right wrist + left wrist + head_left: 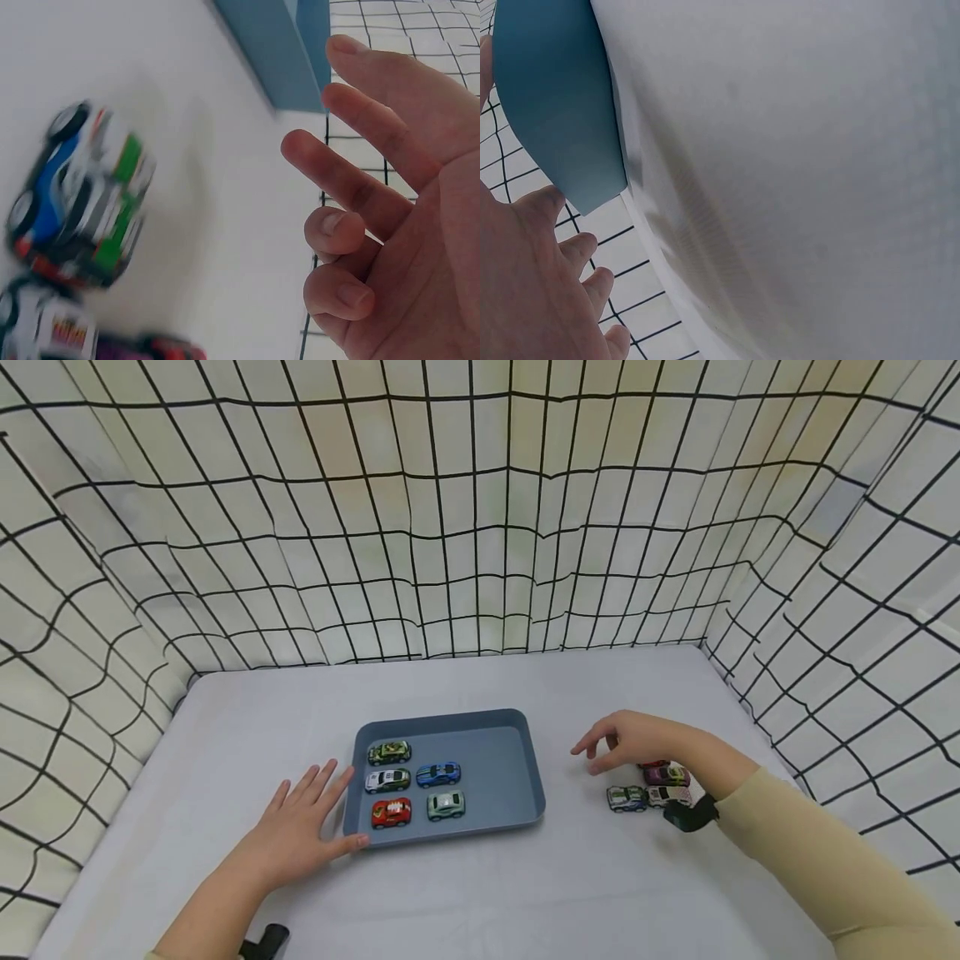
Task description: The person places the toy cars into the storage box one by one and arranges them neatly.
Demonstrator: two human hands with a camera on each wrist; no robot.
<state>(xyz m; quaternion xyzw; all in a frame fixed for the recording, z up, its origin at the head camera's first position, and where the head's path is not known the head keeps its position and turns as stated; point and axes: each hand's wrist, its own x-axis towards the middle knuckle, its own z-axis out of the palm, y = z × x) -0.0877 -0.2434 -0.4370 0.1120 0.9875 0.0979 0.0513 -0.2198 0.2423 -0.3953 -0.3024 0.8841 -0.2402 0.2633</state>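
My left hand (296, 839) is spread at the left side of a blue-grey tray (495, 831), fingers and thumb at its rim. Inside the tray stand several toy cars: a green patterned one (389, 752), a white one (387, 781), a red one (391, 812), a blue one (438, 774) and a pale green one (446, 805). Between the tray and a cluster of toy cars hovers my right hand (633, 739), its fingers loosely bent with nothing in them. In the right wrist view, a toy car with green, white and blue markings (82, 195) lies below that hand.
The cluster at the right includes a white car (669, 796) and a purple one (666, 776), partly hidden by the right arm. Black netting (472, 535) with white behind it surrounds the white-covered table (480, 893) at the back and sides.
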